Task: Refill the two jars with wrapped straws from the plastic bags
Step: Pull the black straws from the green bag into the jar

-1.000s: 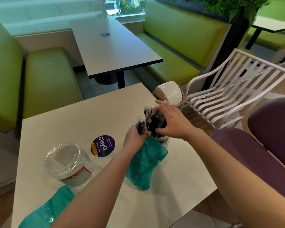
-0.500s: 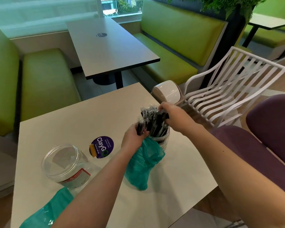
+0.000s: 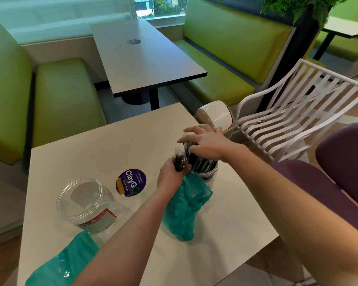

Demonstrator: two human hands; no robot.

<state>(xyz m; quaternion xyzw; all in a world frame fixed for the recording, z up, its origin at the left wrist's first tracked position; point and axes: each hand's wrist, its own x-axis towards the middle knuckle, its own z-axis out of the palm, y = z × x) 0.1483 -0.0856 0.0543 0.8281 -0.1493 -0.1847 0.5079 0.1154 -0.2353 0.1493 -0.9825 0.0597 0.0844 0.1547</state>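
At centre frame one jar [image 3: 208, 174] stood packed with wrapped straws [image 3: 198, 162]; the right hand [image 3: 207, 142], fingers spread, pressed their tops; the left hand [image 3: 171, 174] gripped a last bundle [image 3: 179, 161] over a teal bag [image 3: 184, 207]. At lower left, the second jar [image 3: 87, 203] lay empty beside another bag [image 3: 64, 263] on the worktop [image 3: 225, 234]; roughly half remained.

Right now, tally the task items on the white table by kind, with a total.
Clear plastic jars: 2, one empty, one holding black wrapped straws
Teal plastic bags: 2, one by the straw jar, one at the near edge
Total: 4

A café or food-court seating area: green booth benches [image 3: 225, 44] flank a dark table [image 3: 145, 58], a white slatted chair [image 3: 298, 112], a "ClayGo" clean-up sticker [image 3: 131, 182] on the desk [image 3: 91, 149].
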